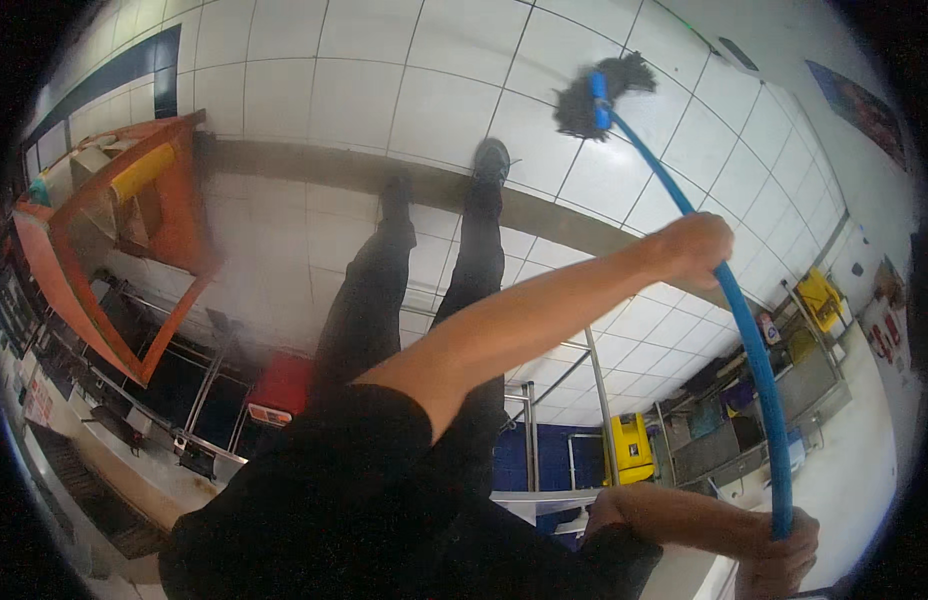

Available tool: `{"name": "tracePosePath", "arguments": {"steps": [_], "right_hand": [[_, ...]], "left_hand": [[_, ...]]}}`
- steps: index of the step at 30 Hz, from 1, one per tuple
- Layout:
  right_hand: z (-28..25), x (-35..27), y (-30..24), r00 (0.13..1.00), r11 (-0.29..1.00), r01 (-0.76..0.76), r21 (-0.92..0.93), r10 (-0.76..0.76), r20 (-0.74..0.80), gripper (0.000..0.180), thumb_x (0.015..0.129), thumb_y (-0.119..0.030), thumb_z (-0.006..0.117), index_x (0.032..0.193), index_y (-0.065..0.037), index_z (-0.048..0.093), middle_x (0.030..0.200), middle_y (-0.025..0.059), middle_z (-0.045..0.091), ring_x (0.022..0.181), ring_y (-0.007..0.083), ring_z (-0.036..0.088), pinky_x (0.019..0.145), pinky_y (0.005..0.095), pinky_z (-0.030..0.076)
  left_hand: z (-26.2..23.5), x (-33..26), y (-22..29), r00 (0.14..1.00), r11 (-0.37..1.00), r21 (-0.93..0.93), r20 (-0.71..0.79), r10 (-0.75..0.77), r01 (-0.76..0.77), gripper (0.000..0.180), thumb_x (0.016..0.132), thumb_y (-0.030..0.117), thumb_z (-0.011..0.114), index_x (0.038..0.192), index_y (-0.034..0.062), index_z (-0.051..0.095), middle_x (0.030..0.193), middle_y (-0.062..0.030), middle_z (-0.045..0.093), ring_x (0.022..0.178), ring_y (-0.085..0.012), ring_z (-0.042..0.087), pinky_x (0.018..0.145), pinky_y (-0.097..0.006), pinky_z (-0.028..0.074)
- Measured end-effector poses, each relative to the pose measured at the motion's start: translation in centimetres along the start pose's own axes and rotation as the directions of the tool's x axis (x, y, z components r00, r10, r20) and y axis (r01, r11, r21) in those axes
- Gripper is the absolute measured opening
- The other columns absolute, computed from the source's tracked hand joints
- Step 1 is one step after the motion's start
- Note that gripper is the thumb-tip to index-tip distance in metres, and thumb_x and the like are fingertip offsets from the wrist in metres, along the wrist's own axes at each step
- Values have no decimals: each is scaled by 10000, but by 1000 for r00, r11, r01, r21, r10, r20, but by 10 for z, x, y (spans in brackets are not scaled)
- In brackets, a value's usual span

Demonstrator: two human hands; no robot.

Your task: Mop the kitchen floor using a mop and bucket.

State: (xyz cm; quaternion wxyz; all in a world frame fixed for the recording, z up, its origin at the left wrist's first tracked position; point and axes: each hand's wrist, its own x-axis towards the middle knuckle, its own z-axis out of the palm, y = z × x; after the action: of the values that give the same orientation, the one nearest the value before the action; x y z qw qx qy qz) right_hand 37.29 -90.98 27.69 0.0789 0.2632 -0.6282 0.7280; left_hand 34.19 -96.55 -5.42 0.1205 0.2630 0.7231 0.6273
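A mop with a blue pole (746,325) slants across the right side of the head view. Its dark, stringy mop head (582,108), held in a blue clamp (601,92), rests on the white tiled floor (454,60). My left hand (696,250) is wrapped round the pole partway down, with the arm stretched across to the right. Nearer my body, my right hand (784,550) is closed round the pole's upper end. My shoes stand apart, one dark shoe (492,160) at a brownish floor strip (564,215).
At the left stands an orange frame-like stand (174,225) with a yellow roll (142,172) on it. A red box (281,385) lies beside my leg. Right of me are a yellow container (629,448), metal rails (596,370) and a metal shelf (724,455). A wall (784,70) borders the far right.
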Motion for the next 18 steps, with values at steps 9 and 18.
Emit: {"name": "tracePosePath", "arguments": {"steps": [9,18], "right_hand": [[100,5,24,998,919,-64,389,48,51,392,682,-363,642,398,-237,404,409,-86,406,387,47,442,414,217,409],[270,-34,128,984,888,-177,424,169,57,314,777,-275,635,529,-170,474,442,-52,446,346,89,408,348,217,326]], "left_hand": [[-168,-159,2,991,994,61,-104,-87,94,120,619,139,668,626,69,571,688,-106,534,674,-316,554,619,-434,428],[-301,-375,-35,925,833,518,-380,22,193,211,703,46,737,724,71,528,708,-89,559,682,-260,570,595,-353,435]]}}
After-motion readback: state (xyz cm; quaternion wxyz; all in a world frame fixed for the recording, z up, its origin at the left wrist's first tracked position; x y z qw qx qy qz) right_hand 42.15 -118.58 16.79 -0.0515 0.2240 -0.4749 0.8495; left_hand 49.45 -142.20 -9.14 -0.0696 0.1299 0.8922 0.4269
